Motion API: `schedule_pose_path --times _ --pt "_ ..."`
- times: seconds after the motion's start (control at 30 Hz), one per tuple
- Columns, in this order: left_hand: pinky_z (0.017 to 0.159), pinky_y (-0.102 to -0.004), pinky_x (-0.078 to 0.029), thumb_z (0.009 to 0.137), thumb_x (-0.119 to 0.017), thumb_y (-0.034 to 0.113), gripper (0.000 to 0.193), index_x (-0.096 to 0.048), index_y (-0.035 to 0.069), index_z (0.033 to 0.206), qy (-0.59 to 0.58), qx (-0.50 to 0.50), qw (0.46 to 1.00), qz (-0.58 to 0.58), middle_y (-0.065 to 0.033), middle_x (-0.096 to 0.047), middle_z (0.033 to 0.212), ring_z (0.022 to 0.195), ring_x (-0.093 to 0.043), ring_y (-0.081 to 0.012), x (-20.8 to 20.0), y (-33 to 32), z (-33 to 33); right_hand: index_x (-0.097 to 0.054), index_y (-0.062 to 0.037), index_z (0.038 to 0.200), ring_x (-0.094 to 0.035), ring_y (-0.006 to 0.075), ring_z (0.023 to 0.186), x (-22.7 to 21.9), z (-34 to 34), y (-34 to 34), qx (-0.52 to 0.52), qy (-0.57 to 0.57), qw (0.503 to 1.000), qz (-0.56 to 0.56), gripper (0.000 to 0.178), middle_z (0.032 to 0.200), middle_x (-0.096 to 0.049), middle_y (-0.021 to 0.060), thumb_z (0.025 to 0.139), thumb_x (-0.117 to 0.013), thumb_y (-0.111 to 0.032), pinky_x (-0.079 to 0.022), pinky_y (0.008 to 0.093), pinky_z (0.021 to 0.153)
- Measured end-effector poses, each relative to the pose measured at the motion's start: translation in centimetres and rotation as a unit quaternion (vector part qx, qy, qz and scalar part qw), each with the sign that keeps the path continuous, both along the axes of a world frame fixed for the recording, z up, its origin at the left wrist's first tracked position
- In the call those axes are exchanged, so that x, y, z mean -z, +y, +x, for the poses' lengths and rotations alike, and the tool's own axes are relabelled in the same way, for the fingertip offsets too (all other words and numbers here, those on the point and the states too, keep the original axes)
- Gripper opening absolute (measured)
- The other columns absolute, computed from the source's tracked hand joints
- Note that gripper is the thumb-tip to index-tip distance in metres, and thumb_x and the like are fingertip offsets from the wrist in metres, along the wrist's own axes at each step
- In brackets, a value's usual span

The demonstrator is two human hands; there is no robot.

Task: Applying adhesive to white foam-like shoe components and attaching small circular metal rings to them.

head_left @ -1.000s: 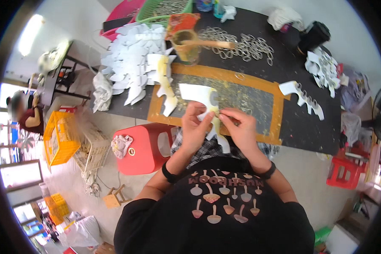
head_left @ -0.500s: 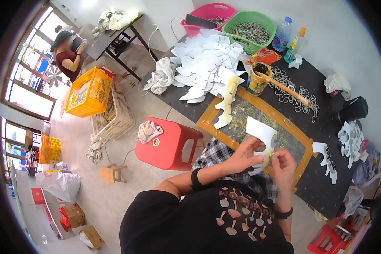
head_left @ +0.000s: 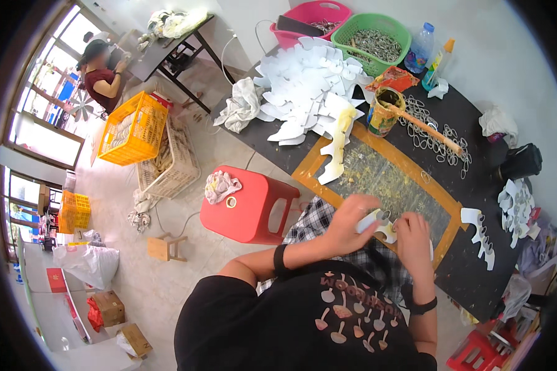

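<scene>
My left hand [head_left: 351, 227] is closed on a white cut-out piece [head_left: 367, 221] with a scalloped edge and yellowish glue along it. My right hand [head_left: 413, 240] pinches the same piece at its other side, with the fingertips close to a small metal ring, partly hidden. Both hands are over the near edge of a taped board [head_left: 439, 196] smeared with dried glue. Another glue-coated cut-out [head_left: 335, 151] lies across the board's left edge. Right of the board is a white cut-out [head_left: 478, 235] with rings along its scalloped side.
A heap of white cut-outs [head_left: 309, 80] covers the table's far left. Beyond the board are a glue can [head_left: 380, 123] with a wooden-handled brush [head_left: 436, 134], loose metal rings [head_left: 424, 114], and a green basket [head_left: 377, 31] of rings. A red stool [head_left: 247, 213] is at left.
The piece has been turned and tilted, so its broad white face shows less. My left hand has shifted over it, and my right hand stays at its edge. The view has moved slightly.
</scene>
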State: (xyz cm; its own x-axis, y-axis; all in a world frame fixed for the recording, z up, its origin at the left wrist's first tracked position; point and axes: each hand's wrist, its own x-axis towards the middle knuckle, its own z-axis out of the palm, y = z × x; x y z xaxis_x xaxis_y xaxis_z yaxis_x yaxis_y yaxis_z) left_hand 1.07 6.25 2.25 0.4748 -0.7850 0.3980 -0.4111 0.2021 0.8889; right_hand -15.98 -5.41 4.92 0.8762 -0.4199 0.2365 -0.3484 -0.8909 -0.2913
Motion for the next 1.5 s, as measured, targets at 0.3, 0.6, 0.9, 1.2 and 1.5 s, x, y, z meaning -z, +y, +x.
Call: schedule_pose_path --times 0.3,0.6,0.9,1.2,1.5 --pt "0.112 -0.0611 -0.018 0.071 -0.075 0.009 0.047 -0.058 0.010 0.115 -0.183 0.251 0.948 0.074 -0.0067 -0.062 0.116 0.119 -0.054 -0.0312 2.0 -6.3 0.2 -0.056 -0.0009 0.089 -0.053 0.0349 0.082 2.2 0.1 0.5 0.077 -0.110 0.990 0.044 0.010 0.085 -0.053 0.0137 0.080 -0.060 -0.003 -0.042 0.0423 0.073" --pt "0.112 -0.0646 -0.014 0.074 -0.073 0.006 0.045 -0.055 0.011 0.115 -0.204 0.276 0.931 0.127 -0.0006 -0.069 0.103 0.124 -0.049 -0.0289 0.9 -6.6 0.1 -0.056 -0.0040 0.086 -0.054 0.0260 0.076 3.3 -1.0 0.7 0.086 -0.125 0.988 0.018 0.010 0.080 -0.051 0.0075 0.077 -0.061 -0.006 -0.037 0.0362 0.069" --pt "0.109 -0.0672 -0.013 0.074 -0.074 0.014 0.014 -0.067 0.014 0.086 -0.306 0.238 0.919 0.068 0.0007 -0.067 0.107 0.124 -0.047 -0.0291 1.2 -5.6 0.0 -0.061 -0.0046 0.093 -0.053 0.0248 0.076 3.2 -2.3 1.8 0.083 -0.153 0.984 0.034 0.014 0.081 -0.052 0.0069 0.078 -0.062 -0.004 -0.036 0.0358 0.072" --pt "0.111 -0.0641 -0.012 0.069 -0.076 0.013 0.009 -0.070 0.016 0.075 -0.310 0.183 0.933 0.025 0.0033 -0.064 0.111 0.117 -0.052 -0.0258 2.0 -5.0 -0.3 -0.066 -0.0037 0.097 -0.055 0.0232 0.081 2.0 -1.9 0.6 0.043 -0.146 0.987 0.044 0.022 0.086 -0.057 0.0059 0.075 -0.065 -0.002 -0.038 0.0365 0.076" --pt "0.109 -0.0686 -0.006 0.073 -0.075 0.015 0.009 -0.073 0.018 0.081 -0.330 0.182 0.924 0.058 0.0077 -0.068 0.098 0.116 -0.052 -0.0270 1.3 -5.0 -0.4 -0.065 -0.0047 0.092 -0.054 0.0184 0.081 2.9 -3.1 1.1 0.044 -0.090 0.992 -0.075 0.020 0.084 -0.055 0.0032 0.073 -0.061 -0.006 -0.038 0.0344 0.077"
